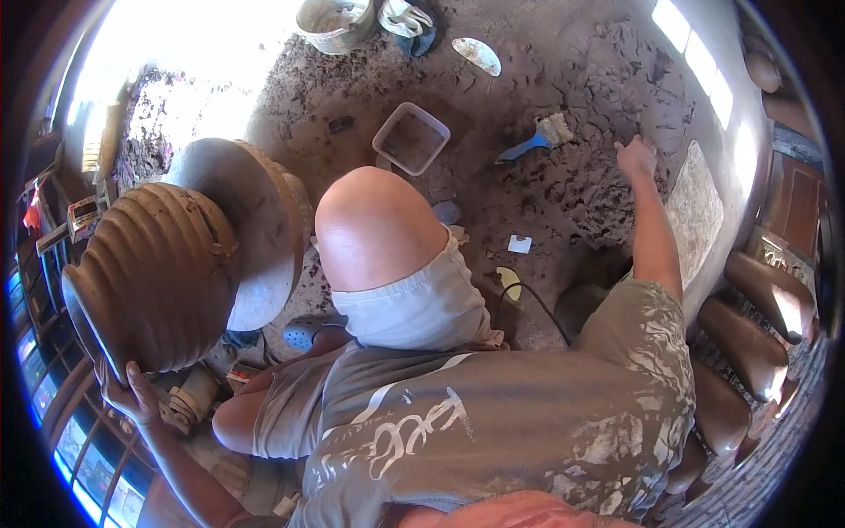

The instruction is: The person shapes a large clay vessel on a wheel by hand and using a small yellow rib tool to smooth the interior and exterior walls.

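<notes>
A large brown clay pot [163, 273] with ridged walls stands on a round wheel disc [264, 189] at my left. My left hand [130, 394] is at the pot's rim, with the thumb against the ridged wall and the fingers over the edge. Far to the right, my right hand [635, 158] reaches over wet grey-brown clay [598, 189] spread on the floor. One of its fingers points out to the left, and nothing shows in it; the other fingers are partly hidden. Left of that hand lies a blue-handled paintbrush [537, 138].
A square plastic tub [412, 139] sits ahead of my knee. Farther off stand a bucket [336, 25] and a cloth [405, 18], with a pale oval piece [476, 56] beside them. A white card [519, 244] and yellow scraper [508, 282] lie nearer. Several brown pots [744, 348] line the right side.
</notes>
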